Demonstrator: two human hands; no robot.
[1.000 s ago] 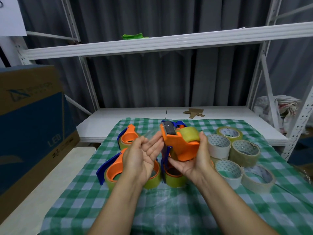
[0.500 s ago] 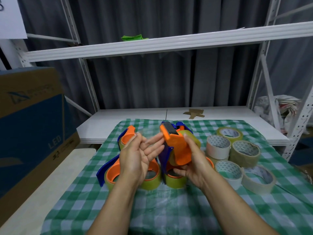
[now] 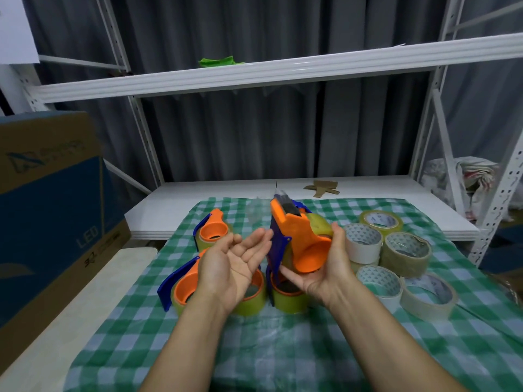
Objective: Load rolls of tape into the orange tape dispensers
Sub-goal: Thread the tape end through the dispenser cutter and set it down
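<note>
Right hand (image 3: 319,275) grips an orange dispenser (image 3: 300,244) from below. The fingers curl round its round hub and it is lifted clear of the desk (image 3: 283,349).

A yellowish roll (image 3: 319,224) sits in it, on the far side from the camera.

Long axis is tilted. The cutter end points up and away toward the left, the hub sits low in the palm, and the blue handle (image 3: 278,247) faces the left hand.

Left hand (image 3: 232,264) is palm up, fingers loose, holding nothing. It is just beside the blue handle, fingertips close to it; contact can't be made out.

So the left hand is the free one and the nearer to the cutter end. Any pull on the tape end likely falls to it, reaching up and right.

There is a faint clear smear near the cutter, too blurred to call.

Three loaded dispensers (image 3: 184,284) lie below the hands. Loose rolls (image 3: 404,250) are grouped well off to the right.
</note>
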